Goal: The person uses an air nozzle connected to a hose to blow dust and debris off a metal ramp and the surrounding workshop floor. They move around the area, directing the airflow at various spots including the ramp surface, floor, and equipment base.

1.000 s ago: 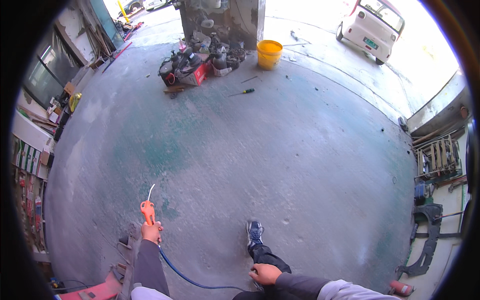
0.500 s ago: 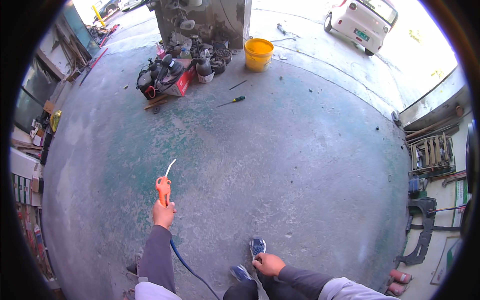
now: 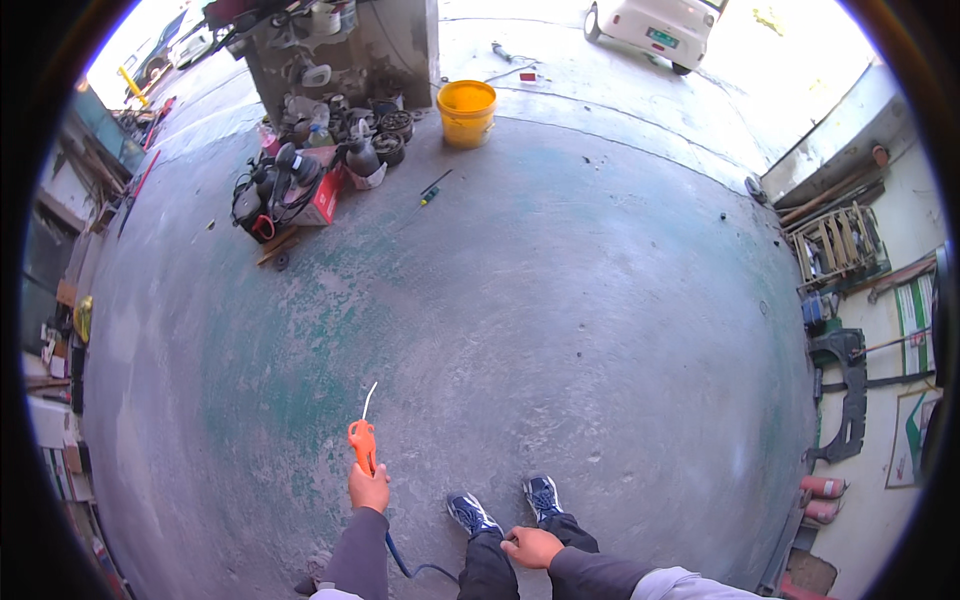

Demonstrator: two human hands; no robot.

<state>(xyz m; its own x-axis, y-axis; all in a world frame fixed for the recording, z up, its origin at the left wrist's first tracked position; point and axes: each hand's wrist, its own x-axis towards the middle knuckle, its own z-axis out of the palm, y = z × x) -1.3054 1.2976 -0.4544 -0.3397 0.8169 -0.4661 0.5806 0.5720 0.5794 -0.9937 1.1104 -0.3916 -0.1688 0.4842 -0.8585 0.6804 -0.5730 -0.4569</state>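
Observation:
My left hand (image 3: 369, 489) is wrapped round the handle of an orange air blow gun (image 3: 361, 446). Its thin, curved white nozzle (image 3: 370, 400) points away from me over the floor. A dark blue hose (image 3: 405, 567) runs down from beneath this hand towards my legs. Low in front of my dark trousers is my right hand (image 3: 533, 548), fingers curled in and thumb against them. What it may hold is hidden. Farther off lies a screwdriver (image 3: 430, 197) with a green and yellow handle, beside a thin dark rod (image 3: 437, 181).
A yellow bucket (image 3: 466, 125) stands at the far edge of the worn concrete floor (image 3: 480, 300). Left of it, bottles, tools and a red box (image 3: 322, 200) crowd round a pillar (image 3: 345, 60). Racks and parts line the right wall. A white vehicle (image 3: 650, 35) is outside.
My view has shifted, and the bucket and pillar now appear farther left. The blow gun is closer to my body. My feet have stepped, both shoes now showing. The screwdriver's handle now appears nearer the rod.

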